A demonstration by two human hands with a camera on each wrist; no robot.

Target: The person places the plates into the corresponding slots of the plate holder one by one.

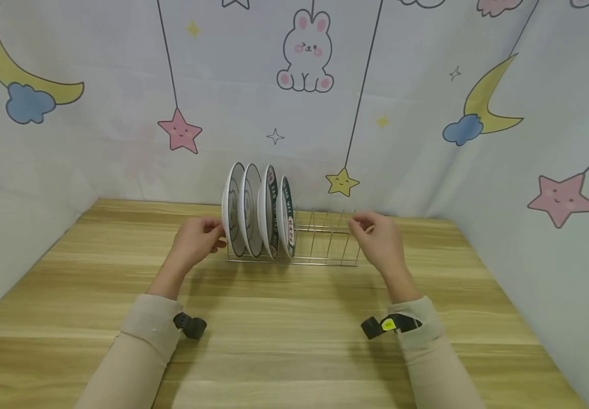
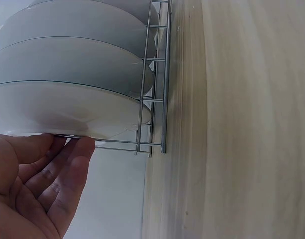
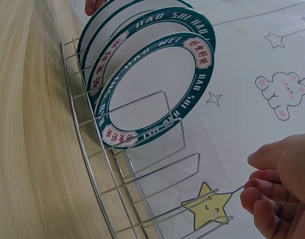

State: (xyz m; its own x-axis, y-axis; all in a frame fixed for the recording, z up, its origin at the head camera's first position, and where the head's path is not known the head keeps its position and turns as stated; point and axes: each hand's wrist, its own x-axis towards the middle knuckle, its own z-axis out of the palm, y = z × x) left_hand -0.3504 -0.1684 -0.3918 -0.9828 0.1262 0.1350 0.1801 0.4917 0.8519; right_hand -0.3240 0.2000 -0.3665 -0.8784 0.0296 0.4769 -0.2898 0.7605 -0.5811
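Note:
A wire dish rack (image 1: 320,263) stands on the wooden table, with several plates upright in its left part. The rightmost plate (image 3: 152,84) has a dark green rim with white letters and red characters; the leftmost plate (image 2: 67,109) shows its plain white underside in the left wrist view. At the rack's left end my left hand (image 1: 195,241) pinches the end wire with thumb and fingertips, close under that plate. My right hand (image 3: 284,184) is by the rack's right end, fingers loosely curled and holding nothing; a small gap to the wires shows in the right wrist view.
Bare wire slots (image 3: 157,169) fill the right part of the rack. Behind it hangs a white cloth (image 1: 243,113) printed with moons, stars and a rabbit. The wooden table (image 1: 274,335) stretches in front, between both sleeved forearms.

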